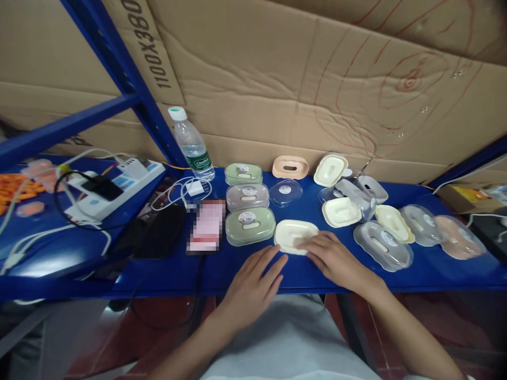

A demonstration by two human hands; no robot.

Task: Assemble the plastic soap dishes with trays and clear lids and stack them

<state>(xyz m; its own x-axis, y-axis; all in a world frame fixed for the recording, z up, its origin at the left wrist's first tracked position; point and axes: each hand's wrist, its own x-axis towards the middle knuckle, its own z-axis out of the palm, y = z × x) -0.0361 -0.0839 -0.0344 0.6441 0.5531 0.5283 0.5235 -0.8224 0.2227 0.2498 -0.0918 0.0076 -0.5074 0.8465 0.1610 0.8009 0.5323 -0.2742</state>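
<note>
A cream soap dish tray (296, 232) lies on the blue shelf in front of me. My right hand (336, 259) grips its right end, the bent fingertips reaching over the rim. Close to the tray's near left edge, my left hand (255, 282) is open, fingers stretched out and holding nothing. Left of the tray stand a green soap box with a clear lid (250, 226), a grey-mauve one (247, 196) and another green one (243, 174). A loose clear lid (285, 192) and a peach tray (290, 167) lie behind it.
More cream trays (341, 212), clear lids and grey and peach boxes (461, 236) crowd the right side. A phone (206, 226), a water bottle (193, 143), a charger with cable (195, 188) and a power strip (119, 190) are on the left. Cardboard (253, 79) stands behind.
</note>
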